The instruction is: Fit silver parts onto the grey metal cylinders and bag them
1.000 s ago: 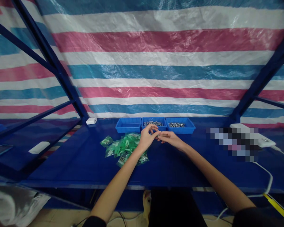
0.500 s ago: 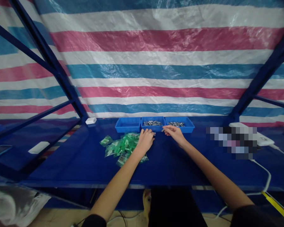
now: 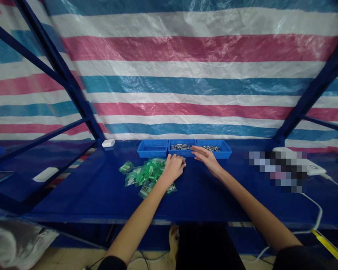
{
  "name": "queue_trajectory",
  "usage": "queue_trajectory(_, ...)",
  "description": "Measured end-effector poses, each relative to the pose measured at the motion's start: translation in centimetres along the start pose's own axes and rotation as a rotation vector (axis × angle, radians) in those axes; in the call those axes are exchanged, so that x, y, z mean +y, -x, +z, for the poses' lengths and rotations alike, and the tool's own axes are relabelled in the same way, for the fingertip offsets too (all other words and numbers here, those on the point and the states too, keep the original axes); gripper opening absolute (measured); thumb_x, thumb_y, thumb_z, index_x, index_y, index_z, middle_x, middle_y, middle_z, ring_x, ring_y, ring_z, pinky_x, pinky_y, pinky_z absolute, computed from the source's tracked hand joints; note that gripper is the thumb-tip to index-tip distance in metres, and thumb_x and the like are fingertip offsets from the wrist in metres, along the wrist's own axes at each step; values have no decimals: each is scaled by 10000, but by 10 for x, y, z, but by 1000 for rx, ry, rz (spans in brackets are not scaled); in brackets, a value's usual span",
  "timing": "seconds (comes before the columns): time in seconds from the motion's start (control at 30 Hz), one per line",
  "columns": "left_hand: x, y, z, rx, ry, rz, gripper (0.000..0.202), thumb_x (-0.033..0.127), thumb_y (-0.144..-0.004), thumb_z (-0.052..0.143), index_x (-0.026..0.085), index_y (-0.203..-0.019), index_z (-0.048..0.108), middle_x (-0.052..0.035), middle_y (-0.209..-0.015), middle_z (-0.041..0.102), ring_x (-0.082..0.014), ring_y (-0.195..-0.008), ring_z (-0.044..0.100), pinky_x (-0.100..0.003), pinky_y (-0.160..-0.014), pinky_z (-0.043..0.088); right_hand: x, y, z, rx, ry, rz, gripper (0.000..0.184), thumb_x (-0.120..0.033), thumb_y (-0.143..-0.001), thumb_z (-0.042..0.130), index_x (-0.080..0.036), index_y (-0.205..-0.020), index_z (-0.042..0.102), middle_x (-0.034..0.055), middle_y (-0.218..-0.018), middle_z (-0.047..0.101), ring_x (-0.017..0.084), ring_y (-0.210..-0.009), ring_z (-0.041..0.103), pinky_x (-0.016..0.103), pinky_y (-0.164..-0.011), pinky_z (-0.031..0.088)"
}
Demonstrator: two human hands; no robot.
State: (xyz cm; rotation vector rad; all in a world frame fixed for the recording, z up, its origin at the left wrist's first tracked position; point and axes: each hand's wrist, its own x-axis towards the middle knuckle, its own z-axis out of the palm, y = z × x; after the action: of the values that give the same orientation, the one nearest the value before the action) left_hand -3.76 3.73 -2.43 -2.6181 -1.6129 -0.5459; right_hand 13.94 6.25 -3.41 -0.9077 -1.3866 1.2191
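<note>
My left hand (image 3: 174, 168) rests at the right edge of a pile of green plastic packets (image 3: 149, 173), its fingers curled and closed. A small shiny piece (image 3: 185, 164) shows at its fingertips; its kind is too small to tell. My right hand (image 3: 207, 157) hovers in front of the bins, fingers stretched out and apart, with nothing visible in them. Behind the hands, the middle blue bin (image 3: 181, 153) holds small metal cylinders (image 3: 180, 146). The right blue bin (image 3: 225, 150) contains small metal parts (image 3: 212, 148), partly hidden by my right hand.
A third blue bin (image 3: 152, 153) stands at the left of the row. A white box-shaped item (image 3: 108, 143) sits at the back left of the blue table (image 3: 214, 202). To the right lie a white device (image 3: 317, 167) with a cable and a blurred-out object (image 3: 278, 170).
My right hand has opened from a pinch on a small metal piece, its fingers now stretched out. My left hand has stayed nearly in place beside the packets.
</note>
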Motion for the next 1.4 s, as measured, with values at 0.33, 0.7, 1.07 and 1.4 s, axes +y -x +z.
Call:
queue_trajectory(0.33, 5, 0, -2, 55, 106, 11, 123, 258, -882, 436, 226, -955, 529, -1, -887, 664, -188, -867, 543, -332, -777, 292, 8, 3, 1, -105, 177, 159, 342, -417, -671, 690, -154, -890, 694, 74, -801, 710, 171, -723, 665, 288, -661, 524)
queue_trajectory(0.7, 7, 0, -6, 41, 264, 58, 147, 310, -866, 474, 237, -981, 528, 23, -850, 626, -157, -858, 560, -302, -796, 320, 6, 6, 3, -140, 28, 267, 302, -394, -671, 705, -175, -879, 701, 57, -798, 710, 160, -757, 665, 296, -744, 526)
queue_trajectory(1.07, 3, -8, -3, 232, 642, -22, 200, 238, -804, 542, 220, -1003, 544, 7, -842, 631, -137, -794, 571, -283, -802, 404, 3, 9, 2, -248, -44, 247, 442, -327, -697, 697, -224, -1117, 608, 62, -949, 704, 190, -939, 647, 301, -777, 510)
queue_trajectory(1.4, 6, -7, -4, 233, 543, -80, 172, 270, -833, 500, 211, -983, 559, -8, -838, 624, -153, -804, 554, -305, -799, 403, 0, 10, 6, -124, 77, 138, 375, -404, -695, 670, -198, -1008, 661, 52, -876, 696, 160, -812, 638, 271, -694, 494)
